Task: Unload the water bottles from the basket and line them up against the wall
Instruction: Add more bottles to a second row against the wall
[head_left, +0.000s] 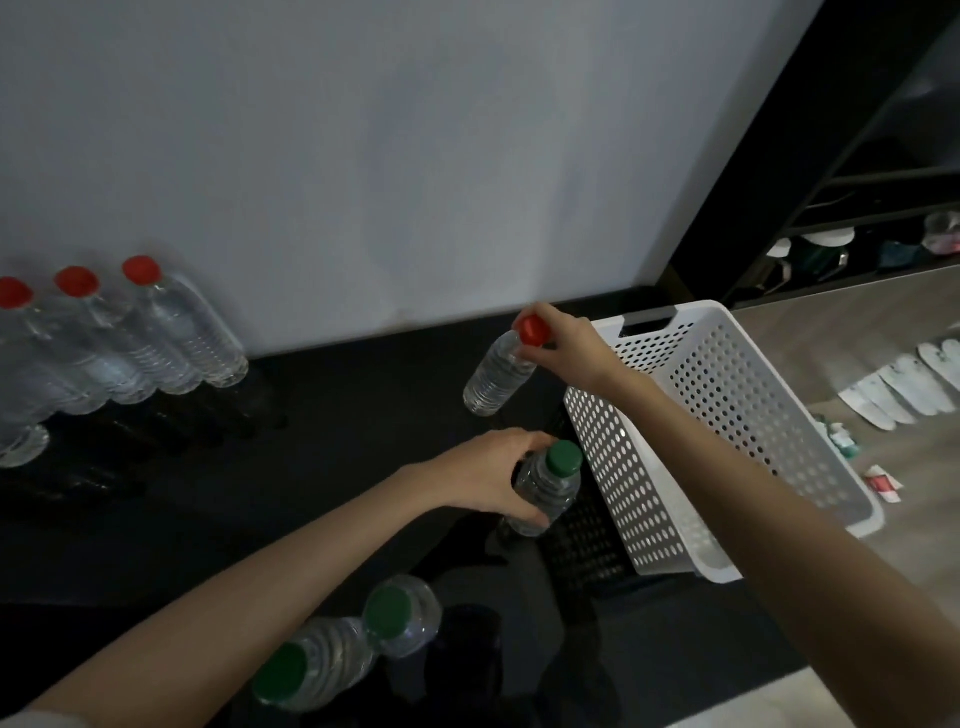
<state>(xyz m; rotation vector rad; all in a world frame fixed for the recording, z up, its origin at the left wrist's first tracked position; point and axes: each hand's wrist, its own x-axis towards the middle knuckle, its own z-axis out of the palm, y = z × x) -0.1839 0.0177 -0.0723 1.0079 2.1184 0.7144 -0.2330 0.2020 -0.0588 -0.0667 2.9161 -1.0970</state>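
Note:
My right hand (566, 345) pinches the red cap of a clear water bottle (496, 376) that stands or hangs just left of the white perforated basket (727, 415). My left hand (498, 478) grips a green-capped bottle (548, 491) by its upper body, close to the basket's near-left wall. Three red-capped bottles (166, 332) stand in a row against the grey wall (363, 156) at the left. Two green-capped bottles (400, 616) stand near me on the black counter (337, 415).
The basket's inside looks empty and it overhangs the counter's right edge. Below on the wooden floor lie white insoles (904, 387) and small tubes (883, 483). A dark shelf unit (841, 197) with assorted items stands at the right.

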